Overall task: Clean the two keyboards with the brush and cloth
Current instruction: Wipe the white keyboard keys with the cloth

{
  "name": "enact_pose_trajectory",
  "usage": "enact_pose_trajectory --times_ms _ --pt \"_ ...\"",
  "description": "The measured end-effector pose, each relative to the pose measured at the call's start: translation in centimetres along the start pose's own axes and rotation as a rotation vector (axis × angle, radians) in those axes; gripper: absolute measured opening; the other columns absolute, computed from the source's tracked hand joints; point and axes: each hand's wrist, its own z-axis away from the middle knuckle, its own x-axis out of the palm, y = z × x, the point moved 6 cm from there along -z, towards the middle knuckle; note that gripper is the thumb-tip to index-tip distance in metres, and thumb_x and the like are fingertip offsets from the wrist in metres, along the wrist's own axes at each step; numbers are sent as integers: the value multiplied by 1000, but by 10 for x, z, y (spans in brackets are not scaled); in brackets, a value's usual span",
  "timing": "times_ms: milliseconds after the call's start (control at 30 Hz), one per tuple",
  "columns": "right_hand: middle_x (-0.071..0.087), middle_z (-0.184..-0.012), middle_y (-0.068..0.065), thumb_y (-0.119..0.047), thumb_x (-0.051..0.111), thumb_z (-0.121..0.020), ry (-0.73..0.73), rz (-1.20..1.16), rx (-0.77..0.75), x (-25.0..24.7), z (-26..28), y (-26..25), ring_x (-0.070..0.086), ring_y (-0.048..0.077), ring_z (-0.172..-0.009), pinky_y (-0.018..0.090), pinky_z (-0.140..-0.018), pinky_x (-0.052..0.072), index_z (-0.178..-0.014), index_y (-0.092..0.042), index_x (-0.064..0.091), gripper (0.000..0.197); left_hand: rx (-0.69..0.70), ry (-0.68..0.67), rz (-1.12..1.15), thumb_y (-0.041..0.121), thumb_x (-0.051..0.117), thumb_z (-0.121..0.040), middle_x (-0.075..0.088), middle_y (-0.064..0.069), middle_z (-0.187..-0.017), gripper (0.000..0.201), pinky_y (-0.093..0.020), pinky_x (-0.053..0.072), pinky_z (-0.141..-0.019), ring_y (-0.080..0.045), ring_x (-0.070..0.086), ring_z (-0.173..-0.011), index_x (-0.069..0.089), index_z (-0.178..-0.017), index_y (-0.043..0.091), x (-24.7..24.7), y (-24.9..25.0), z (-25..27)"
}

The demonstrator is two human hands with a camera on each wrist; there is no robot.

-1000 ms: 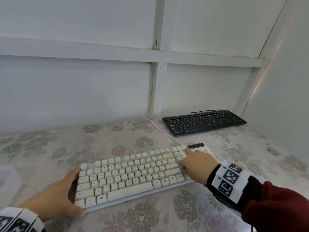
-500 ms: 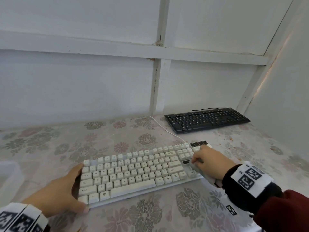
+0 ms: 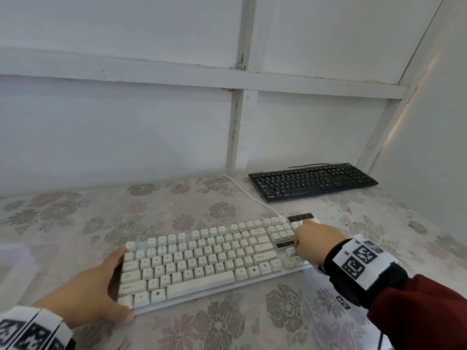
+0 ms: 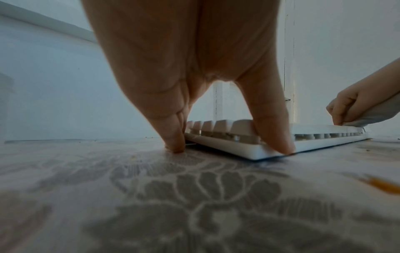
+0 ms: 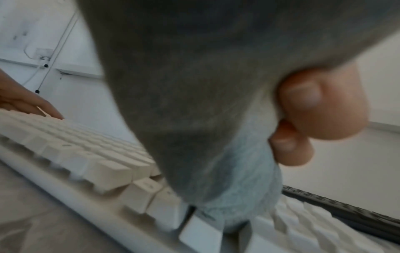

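White panelled walls behind, floral tablecloth [image 3: 227,324] below. White keyboard [image 3: 202,263] sits near, black keyboard [image 3: 313,181] farther back. Left hand [image 3: 86,294] braces its end w/ straight fingers; right hand [image 3: 314,242] clenches cloth [image 5: 238,179] on the numpad. Best: short firm strokes, kbd held steady. Brush not visible; cloth mostly hidden from overhead.

Soft even daylight, blurry wide-angle wrist views.
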Motion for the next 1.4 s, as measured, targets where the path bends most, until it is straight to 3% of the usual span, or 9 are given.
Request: enact_pose_trajectory --times_ms 100,167,333,433,533,800,1100,1267,1400 --pt "47 -75 -2 -13 44 -86 -14 -17 42 -6 -3 2 51 21 -74 27 -66 42 -68 -17 50 20 1 -4 1 77 76 -7 44 15 -139 168 -31 38 -108 -8 48 -123 1 -149 30 0 1 -1" --pt "47 -68 -3 -18 49 -86 -36 -74 75 -6 -6 12 56 21 -75 25 -65 43 -61 -19 45 25 -6 -8 0 76 77 -9 43 15 -139 166 -31 37 -108 -8 47 -123 0 -149 30 1 1 -1" --pt "64 -94 -2 -22 54 -89 23 -224 72 -20 -3 48 62 17 -91 25 -75 46 -89 -17 71 17 -23 -8 -5 75 78 -10 41 14 -141 166 -31 36 -109 -9 46 -125 -2 -148 32 0 -3 -3" --pt "47 -84 -16 -20 47 -94 136 -342 -48 -22 1 51 53 7 -82 16 -68 36 -99 -22 71 25 -15 -4 -10 77 76 -9 40 13 -142 166 -31 36 -109 -9 45 -126 -3 -148 33 0 -4 -5" --pt "35 -80 -18 -26 50 -94 180 -316 -144 -5 2 39 43 -1 -72 10 -57 30 -103 -26 70 22 10 8 3 75 79 -12 40 14 -143 164 -32 37 -109 -8 45 -127 -2 -148 33 1 -6 -7" --pt "36 -78 -18 -29 59 -90 199 -327 -123 5 -5 51 37 -6 -67 7 -56 29 -102 -23 72 18 39 27 52 67 86 -18 42 16 -141 156 -36 40 -108 -8 47 -126 4 -147 37 1 -14 -9" --pt "43 -78 -18 -24 66 -86 155 -449 -73 8 -15 83 42 -5 -70 6 -61 31 -90 -29 72 9 36 22 25 72 80 -11 44 19 -137 160 -33 42 -106 -6 48 -123 4 -147 36 1 -9 -7" --pt "45 -77 -19 -18 68 -84 137 -396 68 13 -16 120 55 11 -90 16 -76 36 -89 -23 72 9 33 13 26 71 82 -13 42 18 -139 161 -34 40 -107 -6 47 -125 2 -148 35 2 -7 -5" --pt "55 -88 -4 -21 68 -84 218 -491 112 8 -8 128 56 20 -99 22 -78 33 -84 -29 68 8 30 8 35 68 85 -15 44 19 -137 158 -34 41 -106 -6 49 -124 2 -146 38 1 -9 -6"
